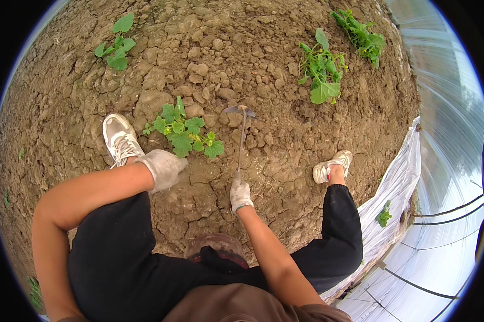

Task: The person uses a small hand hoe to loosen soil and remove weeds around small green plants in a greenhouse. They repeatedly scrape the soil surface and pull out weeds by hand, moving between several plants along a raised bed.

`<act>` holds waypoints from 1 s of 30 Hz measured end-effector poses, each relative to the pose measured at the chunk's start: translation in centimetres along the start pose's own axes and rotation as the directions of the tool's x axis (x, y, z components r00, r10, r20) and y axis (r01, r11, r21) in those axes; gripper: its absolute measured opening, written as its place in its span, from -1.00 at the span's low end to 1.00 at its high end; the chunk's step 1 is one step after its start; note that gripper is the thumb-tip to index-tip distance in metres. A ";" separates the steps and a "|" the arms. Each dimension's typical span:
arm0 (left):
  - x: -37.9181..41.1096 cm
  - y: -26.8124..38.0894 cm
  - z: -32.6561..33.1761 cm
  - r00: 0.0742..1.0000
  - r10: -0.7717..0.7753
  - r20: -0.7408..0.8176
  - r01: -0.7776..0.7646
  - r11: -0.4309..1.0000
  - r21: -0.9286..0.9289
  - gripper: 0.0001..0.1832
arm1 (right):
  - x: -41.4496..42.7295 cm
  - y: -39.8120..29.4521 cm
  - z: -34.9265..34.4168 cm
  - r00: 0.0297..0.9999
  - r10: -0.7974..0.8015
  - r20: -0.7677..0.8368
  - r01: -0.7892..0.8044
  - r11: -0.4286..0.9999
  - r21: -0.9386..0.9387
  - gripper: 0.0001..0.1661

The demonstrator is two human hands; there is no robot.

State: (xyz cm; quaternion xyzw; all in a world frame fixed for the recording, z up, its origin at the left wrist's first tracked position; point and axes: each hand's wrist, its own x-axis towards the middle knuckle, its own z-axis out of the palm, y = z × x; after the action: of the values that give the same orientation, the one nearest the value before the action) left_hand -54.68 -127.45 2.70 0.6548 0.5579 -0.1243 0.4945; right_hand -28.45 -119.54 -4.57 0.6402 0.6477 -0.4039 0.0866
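My right hand (240, 195), in a pale soiled work glove, grips the handle of a small hand hoe (241, 141). The hoe's metal head rests at the broken soil, to the right of a leafy green vine plant (183, 131) with lobed leaves. Close below that plant is my left hand (165, 169), gloved too, beside my left shoe. Its fingers are bent downward, and whether they hold anything is hidden.
Dry, cracked soil (201, 193) surrounds my shoes. Uprooted-looking, wilted plants (322, 74) lie at the upper right, and a young plant (119, 48) grows at the upper left. White plastic film (391, 177) and a clear greenhouse wall (447, 120) border the right side.
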 end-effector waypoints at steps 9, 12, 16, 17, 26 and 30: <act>-1.3 -1.0 0.1 0.999 0.024 -0.028 -0.028 0.991 -0.135 -0.64 | -0.1 0.5 -2.0 0.952 -0.066 -0.299 0.269 0.645 0.716 -0.38; -1.4 -0.9 -0.2 1.000 -0.022 0.003 0.023 0.995 -0.098 -0.63 | -0.3 1.3 0.1 0.982 0.162 0.093 -0.163 0.987 -0.001 -0.20; -1.6 -0.8 -0.2 0.997 -0.072 0.014 0.072 0.996 -0.055 -0.54 | 1.1 2.3 -0.2 0.987 0.162 0.004 -0.146 0.882 0.448 -0.29; -1.7 -0.8 -0.1 0.997 -0.070 -0.020 0.069 0.995 -0.069 -0.54 | 1.3 2.5 -1.4 0.995 0.086 -0.053 -0.042 0.825 0.564 -0.32; -1.3 -1.1 -0.5 0.997 -0.080 0.008 0.081 0.991 -0.108 -0.55 | 12.0 -5.7 -4.0 0.987 0.147 0.064 -0.155 0.978 0.140 -0.16; -1.2 -0.8 -0.3 0.994 -0.104 -0.016 0.102 0.989 -0.110 -0.56 | 11.5 -3.0 -6.1 0.999 0.010 -0.036 0.011 0.844 0.537 -0.38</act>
State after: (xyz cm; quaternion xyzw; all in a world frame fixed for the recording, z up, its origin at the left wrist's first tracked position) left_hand -55.95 -128.01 3.30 0.5984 0.6023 -0.1118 0.5163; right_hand -30.60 -106.51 -6.54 0.6462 0.5106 -0.5568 -0.1082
